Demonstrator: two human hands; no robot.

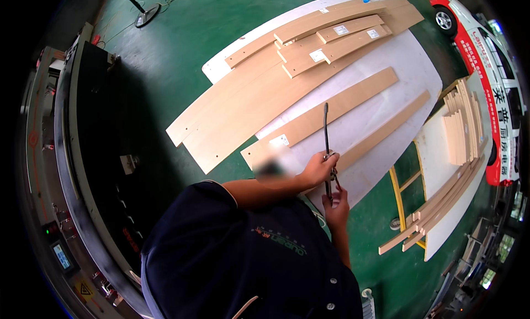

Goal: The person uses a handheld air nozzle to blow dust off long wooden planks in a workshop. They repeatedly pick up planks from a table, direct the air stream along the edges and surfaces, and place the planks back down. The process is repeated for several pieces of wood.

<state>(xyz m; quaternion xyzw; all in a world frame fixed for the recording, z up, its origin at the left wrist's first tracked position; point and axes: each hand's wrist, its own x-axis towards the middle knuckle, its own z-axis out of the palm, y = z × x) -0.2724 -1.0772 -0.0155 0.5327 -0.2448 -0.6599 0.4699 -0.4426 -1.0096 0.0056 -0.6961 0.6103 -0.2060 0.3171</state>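
Note:
Both my hands are closed on a long, thin, dark rod-like tool (326,128) with small metal fittings near its middle; its exact kind does not show. My left hand (318,170) grips it around the fittings, and the slim shaft sticks up past the fingers. Just below, my right hand (337,209) is wrapped around the lower end. Beyond my hands lie a wooden board (337,106) with a white label and a narrower board (389,128). They rest on a large white sheet (411,76). A blurred patch hides the near end of the labelled board.
Wide wooden panels (232,114) carry a stack of shorter labelled boards (331,37). At right, a white-topped stand (433,142) with a yellow frame holds piled strips (441,203). A long machine (72,153) lines the left; a red-and-white vehicle (486,70) stands far right.

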